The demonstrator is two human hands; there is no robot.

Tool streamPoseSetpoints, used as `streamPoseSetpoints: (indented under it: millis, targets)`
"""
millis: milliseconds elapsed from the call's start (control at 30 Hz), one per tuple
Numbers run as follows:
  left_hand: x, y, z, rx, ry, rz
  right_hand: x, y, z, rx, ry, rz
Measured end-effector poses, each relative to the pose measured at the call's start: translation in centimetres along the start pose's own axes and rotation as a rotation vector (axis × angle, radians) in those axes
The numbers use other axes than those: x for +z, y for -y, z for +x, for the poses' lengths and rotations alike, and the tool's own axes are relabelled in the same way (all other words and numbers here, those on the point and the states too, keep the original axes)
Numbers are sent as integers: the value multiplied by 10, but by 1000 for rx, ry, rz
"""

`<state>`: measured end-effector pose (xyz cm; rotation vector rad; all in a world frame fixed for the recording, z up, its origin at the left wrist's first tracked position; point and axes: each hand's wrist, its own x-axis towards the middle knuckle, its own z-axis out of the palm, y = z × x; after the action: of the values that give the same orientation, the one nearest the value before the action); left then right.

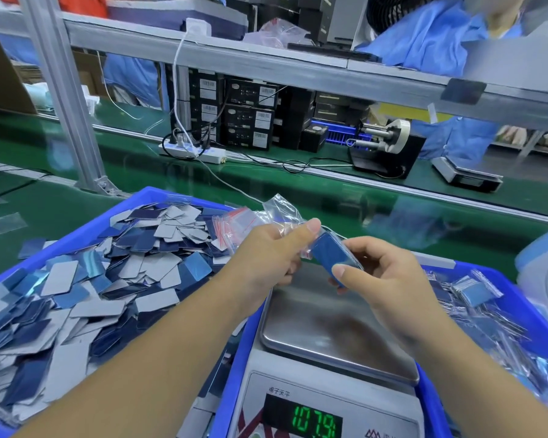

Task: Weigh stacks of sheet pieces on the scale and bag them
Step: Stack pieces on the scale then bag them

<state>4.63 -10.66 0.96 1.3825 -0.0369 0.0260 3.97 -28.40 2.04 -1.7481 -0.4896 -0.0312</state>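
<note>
Blue sheet pieces form a small stack [335, 259], held in the air above the far edge of the scale pan [336, 324], near frame centre. The right hand [382, 279] takes the stack in a curled grip, thumb across its near face and fingers behind it. The left hand [271, 252], at 9 o'clock from the stack, pinches a clear plastic bag [283, 208] between thumb and fingers; the bag mouth meets the far end of the stack, and how far the stack sits inside it cannot be told.

Scale [329, 393]: steel pan bare, green display [314, 423] lit with the digits 107.9. It stands at 6 o'clock of the frame, between two bins.

Left bin [92, 226]: blue plastic, at 9 o'clock, heaped with loose blue and grey sheet pieces [108, 279]. A bundle of unused clear bags with red strips [234, 226] lies on the heap at its 3 o'clock edge, touching the left hand.

Right bin [516, 289]: blue plastic, at 3 o'clock, holding filled bags [475, 292].

Green bench [140, 178] runs across 12 o'clock, carrying a white power strip [192, 152] and a black label dispenser [386, 147].
</note>
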Motion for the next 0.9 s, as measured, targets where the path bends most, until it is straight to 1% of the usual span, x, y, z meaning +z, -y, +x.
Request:
streamPoseSetpoints:
  millis: [133, 300, 400, 533, 600, 733, 833, 900]
  targets:
    - [-1, 0, -2, 5, 69, 24, 3, -2, 0, -9, -43, -31]
    - [-3, 0, -4, -2, 146, -73, 2, -3, 2, 46, -72, 75]
    - [-2, 1, -4, 28, 179, -73, 1, -1, 2, 67, -35, 102]
    - [-4, 1, -3, 56, 151, -65, 0, 0, 2, 67, 35, 89]
    - [-5, 2, -2, 64, 169, -62, 0, 1, 1, 55, 58, 78]
    - [-8, 2, 0, 30, 177, -81, 0, 2, -1, 2, -1, 92]
    - [-9, 0, -2, 2, 219, -35, 0, 3, -1, 1, -51, 81]
    - [-7, -1, -4, -15, 216, -33, 1, 3, -1, -1, -66, 64]
